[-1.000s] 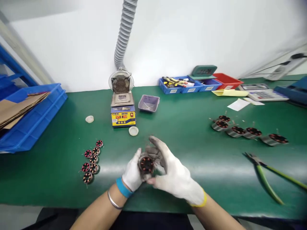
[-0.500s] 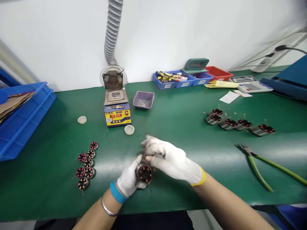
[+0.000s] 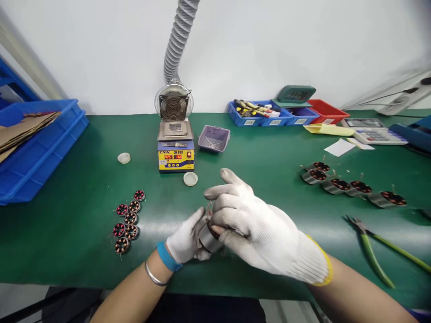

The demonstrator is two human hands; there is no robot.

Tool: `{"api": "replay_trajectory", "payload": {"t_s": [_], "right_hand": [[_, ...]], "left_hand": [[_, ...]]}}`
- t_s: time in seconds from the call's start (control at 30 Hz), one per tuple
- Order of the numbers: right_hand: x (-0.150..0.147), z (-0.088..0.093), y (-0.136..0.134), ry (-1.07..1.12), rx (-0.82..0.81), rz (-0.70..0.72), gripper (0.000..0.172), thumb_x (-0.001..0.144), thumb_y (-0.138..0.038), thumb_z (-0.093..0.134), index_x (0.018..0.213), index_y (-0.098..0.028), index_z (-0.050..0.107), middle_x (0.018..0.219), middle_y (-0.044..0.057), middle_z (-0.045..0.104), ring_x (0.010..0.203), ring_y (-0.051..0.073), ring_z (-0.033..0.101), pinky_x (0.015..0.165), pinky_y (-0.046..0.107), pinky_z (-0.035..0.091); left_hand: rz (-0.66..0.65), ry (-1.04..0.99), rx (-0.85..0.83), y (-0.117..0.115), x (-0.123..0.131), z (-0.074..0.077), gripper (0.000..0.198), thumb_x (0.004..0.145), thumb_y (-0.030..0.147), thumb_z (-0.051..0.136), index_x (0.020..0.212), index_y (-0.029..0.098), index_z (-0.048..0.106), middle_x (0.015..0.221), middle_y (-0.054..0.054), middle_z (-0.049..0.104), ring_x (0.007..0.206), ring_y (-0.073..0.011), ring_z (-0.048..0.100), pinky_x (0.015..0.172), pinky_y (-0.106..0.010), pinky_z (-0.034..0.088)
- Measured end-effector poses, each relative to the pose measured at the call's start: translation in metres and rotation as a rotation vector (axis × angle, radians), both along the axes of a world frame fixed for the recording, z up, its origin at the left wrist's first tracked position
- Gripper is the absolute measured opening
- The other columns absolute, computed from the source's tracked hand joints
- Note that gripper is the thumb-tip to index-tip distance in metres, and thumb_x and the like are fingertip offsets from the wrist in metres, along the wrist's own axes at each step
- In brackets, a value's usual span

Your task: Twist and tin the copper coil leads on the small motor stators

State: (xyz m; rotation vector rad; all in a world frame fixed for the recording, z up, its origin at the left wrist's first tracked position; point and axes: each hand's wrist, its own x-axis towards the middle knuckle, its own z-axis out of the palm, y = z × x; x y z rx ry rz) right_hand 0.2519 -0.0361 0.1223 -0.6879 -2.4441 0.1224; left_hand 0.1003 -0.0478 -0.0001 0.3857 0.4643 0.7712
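My left hand (image 3: 184, 240), in a white glove, is wrapped round a motor stator (image 3: 208, 241) with a silver metal side. The stator is tilted, and thin copper wire leads (image 3: 209, 207) stick up from its far side. My gloved right hand (image 3: 261, 229) reaches across the stator's upper end with its fingers curled. Its bare thumb tip touches the rim there. Those fingers hide most of the windings, so their exact grip on the stator cannot be made out. Several small stators (image 3: 131, 218) lie to the left, and several larger ones (image 3: 336, 185) stand to the right.
A yellow and blue solder pot (image 3: 176, 158) stands at the back under a grey hose (image 3: 177, 47). Beside it are a purple tray (image 3: 214, 138) and a white lid (image 3: 190, 178). Green-handled cutters (image 3: 373, 260) lie at right; a blue crate (image 3: 50, 154) sits at left.
My right hand has come from the wire leads beyond the stator onto its upper end. The stator has tilted, showing more of its side. The whole view has shifted a little.
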Motion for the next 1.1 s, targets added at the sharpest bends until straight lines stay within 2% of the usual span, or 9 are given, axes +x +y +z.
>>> {"api": "replay_trajectory", "payload": {"t_s": [0.1,0.23,0.3,0.4,0.47,0.67,0.73,0.93,1.1], "right_hand": [[0.005,-0.003,0.001,-0.046,0.033,-0.058,0.012,0.082,-0.011,0.052,0.076,-0.020,0.057,0.080,0.004,0.065,0.107,0.024,0.060,0.113,0.061,0.026],[0.003,0.004,0.000,-0.030,0.039,-0.044,0.012,0.083,-0.010,0.053,0.078,-0.021,0.057,0.078,0.004,0.064,0.108,0.023,0.060,0.114,0.059,0.026],[0.001,0.006,0.001,-0.014,0.011,-0.003,0.012,0.083,-0.011,0.053,0.078,-0.021,0.057,0.078,0.003,0.064,0.108,0.023,0.060,0.115,0.058,0.026],[0.000,0.002,0.004,0.009,-0.042,0.016,0.011,0.084,-0.011,0.053,0.078,-0.020,0.058,0.079,0.003,0.064,0.109,0.023,0.059,0.115,0.058,0.025],[0.004,-0.006,0.008,0.045,-0.090,-0.002,0.012,0.084,-0.011,0.055,0.076,-0.021,0.057,0.077,0.002,0.064,0.108,0.023,0.060,0.115,0.058,0.023],[0.025,-0.039,0.019,0.646,-0.374,-0.276,0.013,0.086,-0.023,0.058,0.073,-0.022,0.059,0.077,0.002,0.063,0.102,0.023,0.063,0.097,0.042,0.047],[0.030,-0.051,0.020,0.667,-0.492,-0.350,0.010,0.083,-0.028,0.061,0.074,-0.022,0.063,0.081,0.004,0.066,0.103,0.025,0.062,0.092,0.040,0.049],[0.019,-0.066,0.029,0.463,-0.959,-0.274,0.026,0.074,-0.037,0.065,0.092,-0.018,0.070,0.103,0.009,0.069,0.099,0.025,0.063,0.089,0.040,0.048],[0.011,-0.056,0.038,0.473,-0.978,-0.133,0.018,0.073,-0.035,0.064,0.071,-0.017,0.067,0.087,0.007,0.068,0.097,0.025,0.062,0.085,0.037,0.048]], "left_hand": [[0.094,-0.075,0.001,0.001,-0.009,0.011,0.027,0.080,0.042,0.066,0.089,0.016,0.065,0.079,-0.004,0.068,0.063,-0.0185,0.064,0.052,-0.028,0.049],[0.496,-0.143,-0.083,0.010,-0.020,0.018,0.039,0.088,0.034,0.055,0.053,0.017,0.051,0.069,-0.004,0.066,0.082,-0.0195,0.067,0.081,-0.032,0.053],[0.347,-0.127,-0.075,0.013,-0.017,0.012,0.042,0.092,0.041,0.049,0.058,0.017,0.055,0.070,-0.004,0.067,0.078,-0.0180,0.068,0.078,-0.030,0.054],[-0.093,-0.107,-0.008,0.008,-0.008,-0.002,0.051,0.088,0.060,0.046,0.085,0.013,0.065,0.073,-0.008,0.069,0.061,-0.0215,0.068,0.053,-0.030,0.053],[-0.183,-0.103,0.044,0.003,-0.003,-0.008,0.058,0.082,0.066,0.053,0.088,0.009,0.065,0.066,-0.009,0.068,0.046,-0.0206,0.063,0.037,-0.027,0.045],[0.234,0.030,0.058,-0.001,-0.003,0.001,0.049,0.072,0.056,0.074,0.088,0.010,0.065,0.071,-0.006,0.069,0.049,-0.0127,0.061,0.044,-0.021,0.050],[0.293,0.064,0.047,0.000,-0.004,0.004,0.048,0.072,0.054,0.075,0.089,0.010,0.065,0.073,-0.006,0.068,0.052,-0.0124,0.061,0.047,-0.021,0.051],[0.243,0.128,0.097,0.000,-0.002,0.001,0.051,0.071,0.059,0.073,0.083,0.010,0.064,0.069,-0.006,0.067,0.046,-0.0110,0.057,0.043,-0.022,0.048],[0.157,0.171,0.144,-0.002,-0.002,-0.002,0.054,0.072,0.062,0.070,0.079,0.009,0.062,0.069,-0.009,0.068,0.043,-0.0114,0.057,0.041,-0.021,0.047]]}}
